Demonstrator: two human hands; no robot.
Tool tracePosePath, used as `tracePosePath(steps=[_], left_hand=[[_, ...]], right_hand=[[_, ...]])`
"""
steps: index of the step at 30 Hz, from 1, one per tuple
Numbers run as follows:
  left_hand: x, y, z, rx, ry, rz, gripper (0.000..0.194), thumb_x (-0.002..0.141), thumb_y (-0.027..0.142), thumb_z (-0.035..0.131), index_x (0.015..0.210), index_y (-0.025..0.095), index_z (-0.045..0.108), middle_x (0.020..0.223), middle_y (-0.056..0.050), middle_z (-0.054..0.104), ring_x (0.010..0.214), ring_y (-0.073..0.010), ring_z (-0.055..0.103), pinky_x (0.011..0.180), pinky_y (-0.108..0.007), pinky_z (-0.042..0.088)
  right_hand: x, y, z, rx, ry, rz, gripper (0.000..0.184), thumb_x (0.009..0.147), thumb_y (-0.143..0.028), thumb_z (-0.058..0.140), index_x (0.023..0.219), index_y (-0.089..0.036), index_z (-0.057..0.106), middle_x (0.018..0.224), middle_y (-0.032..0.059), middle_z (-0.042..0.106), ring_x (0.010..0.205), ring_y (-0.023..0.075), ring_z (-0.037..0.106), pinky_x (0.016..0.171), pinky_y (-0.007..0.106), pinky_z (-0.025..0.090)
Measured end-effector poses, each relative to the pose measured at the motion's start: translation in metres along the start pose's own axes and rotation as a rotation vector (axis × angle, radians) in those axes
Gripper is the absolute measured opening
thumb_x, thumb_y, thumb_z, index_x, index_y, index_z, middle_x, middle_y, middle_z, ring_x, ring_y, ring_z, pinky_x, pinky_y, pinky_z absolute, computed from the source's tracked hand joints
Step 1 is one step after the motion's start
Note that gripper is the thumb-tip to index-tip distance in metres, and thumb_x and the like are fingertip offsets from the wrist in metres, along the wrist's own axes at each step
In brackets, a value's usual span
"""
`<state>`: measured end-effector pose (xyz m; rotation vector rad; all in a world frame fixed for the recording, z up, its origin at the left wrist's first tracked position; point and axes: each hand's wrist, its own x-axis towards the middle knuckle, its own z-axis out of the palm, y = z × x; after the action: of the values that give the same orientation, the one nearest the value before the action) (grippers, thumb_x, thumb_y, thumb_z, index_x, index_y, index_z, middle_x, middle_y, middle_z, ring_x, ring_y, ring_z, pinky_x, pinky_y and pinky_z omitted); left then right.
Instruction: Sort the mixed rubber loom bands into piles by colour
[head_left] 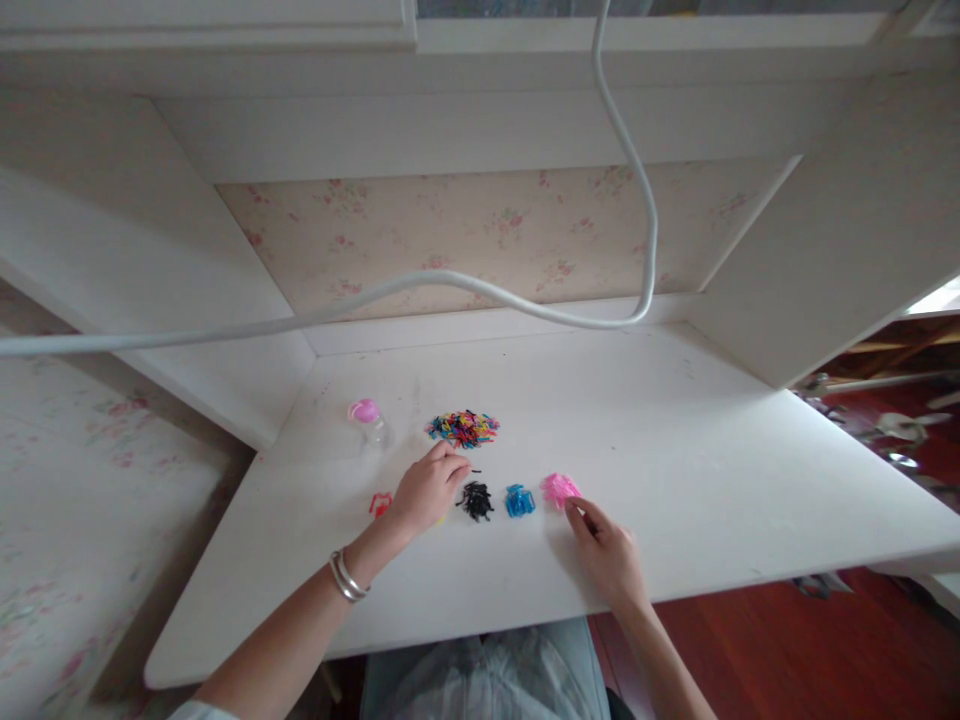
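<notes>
A mixed heap of small coloured pieces point(463, 428) lies on the white desk point(675, 450). In front of it sit small sorted piles: red point(380, 503), black point(476, 500), blue point(519, 500) and pink point(559, 489). My left hand point(427, 492), with bangles at the wrist, rests between the red and black piles, its curled fingers reaching to the near edge of the mixed heap. My right hand point(604, 548) lies on the desk with its fingertips pinched at the pink pile.
A small clear bottle with a pink cap point(369, 418) lies left of the heap. A white cable point(465, 285) sags across the view above the desk. Shelf walls close in both sides. Red floor shows at the right.
</notes>
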<state>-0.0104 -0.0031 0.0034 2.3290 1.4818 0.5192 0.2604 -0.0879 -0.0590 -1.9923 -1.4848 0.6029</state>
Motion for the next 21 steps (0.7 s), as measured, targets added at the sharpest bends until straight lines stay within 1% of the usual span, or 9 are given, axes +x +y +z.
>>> tracePosePath(steps=[3, 6, 8, 11, 13, 17, 19, 21], left_hand=[[-0.003, 0.008, 0.005, 0.051, -0.077, 0.024, 0.029, 0.092, 0.035, 0.041, 0.089, 0.026, 0.068, 0.094, -0.002, 0.059, 0.080, -0.0111, 0.059, 0.072, -0.022, 0.044], [-0.005, 0.009, 0.008, 0.119, -0.145, 0.026, 0.030, 0.091, 0.035, 0.041, 0.084, 0.025, 0.068, 0.089, -0.001, 0.060, 0.077, -0.0116, 0.059, 0.065, -0.022, 0.042], [-0.007, 0.009, 0.007, 0.160, -0.168, 0.022, 0.033, 0.092, 0.035, 0.040, 0.080, 0.024, 0.068, 0.087, -0.001, 0.060, 0.072, -0.0115, 0.059, 0.061, -0.022, 0.040], [-0.011, 0.010, 0.001, 0.187, -0.162, 0.027, 0.034, 0.092, 0.034, 0.038, 0.076, 0.023, 0.066, 0.085, -0.002, 0.059, 0.069, -0.0112, 0.059, 0.061, -0.023, 0.040], [-0.015, 0.009, -0.005, 0.177, -0.128, 0.014, 0.034, 0.093, 0.033, 0.037, 0.077, 0.024, 0.066, 0.084, -0.002, 0.059, 0.069, -0.0113, 0.059, 0.062, -0.023, 0.041], [-0.036, 0.001, -0.014, 0.065, 0.007, -0.073, 0.033, 0.093, 0.033, 0.035, 0.087, 0.025, 0.066, 0.086, -0.002, 0.061, 0.074, -0.0112, 0.060, 0.070, -0.023, 0.044], [-0.053, -0.009, -0.016, -0.015, 0.083, -0.117, 0.031, 0.093, 0.034, 0.036, 0.093, 0.024, 0.066, 0.088, -0.002, 0.062, 0.077, -0.0117, 0.060, 0.073, -0.023, 0.046], [-0.074, -0.023, -0.014, -0.078, 0.171, -0.168, 0.029, 0.092, 0.036, 0.039, 0.095, 0.022, 0.065, 0.089, -0.003, 0.063, 0.078, -0.0127, 0.060, 0.073, -0.023, 0.047]], right_hand=[[-0.001, 0.001, 0.000, 0.000, 0.004, -0.012, 0.048, 0.087, -0.058, 0.037, 0.096, -0.024, 0.069, 0.062, -0.0002, 0.064, 0.056, 0.0141, 0.056, 0.055, 0.022, 0.036], [-0.001, 0.000, 0.000, -0.008, 0.009, -0.015, 0.047, 0.087, -0.058, 0.037, 0.097, -0.024, 0.069, 0.062, 0.0001, 0.064, 0.056, 0.0141, 0.056, 0.055, 0.022, 0.036], [-0.001, 0.000, 0.000, -0.009, 0.009, -0.013, 0.047, 0.087, -0.057, 0.037, 0.097, -0.024, 0.069, 0.063, 0.0003, 0.065, 0.056, 0.0141, 0.056, 0.055, 0.022, 0.036], [-0.001, -0.001, 0.000, 0.008, 0.008, -0.010, 0.046, 0.087, -0.057, 0.038, 0.096, -0.024, 0.069, 0.063, -0.0002, 0.064, 0.055, 0.0134, 0.055, 0.054, 0.021, 0.036], [0.001, -0.001, -0.001, 0.033, 0.003, 0.000, 0.045, 0.086, -0.057, 0.039, 0.096, -0.024, 0.069, 0.061, -0.0009, 0.063, 0.055, 0.0129, 0.054, 0.054, 0.021, 0.036], [0.006, -0.007, -0.006, 0.055, -0.031, 0.016, 0.045, 0.086, -0.056, 0.040, 0.095, -0.023, 0.069, 0.058, -0.0018, 0.060, 0.053, 0.0124, 0.053, 0.051, 0.020, 0.036], [0.010, -0.018, -0.009, 0.028, -0.067, -0.038, 0.044, 0.087, -0.055, 0.040, 0.094, -0.023, 0.070, 0.060, -0.0011, 0.062, 0.052, 0.0121, 0.053, 0.051, 0.020, 0.036], [0.016, -0.034, -0.012, -0.011, -0.095, -0.130, 0.042, 0.087, -0.052, 0.040, 0.095, -0.023, 0.069, 0.065, -0.0002, 0.065, 0.055, 0.0121, 0.055, 0.053, 0.020, 0.037]])
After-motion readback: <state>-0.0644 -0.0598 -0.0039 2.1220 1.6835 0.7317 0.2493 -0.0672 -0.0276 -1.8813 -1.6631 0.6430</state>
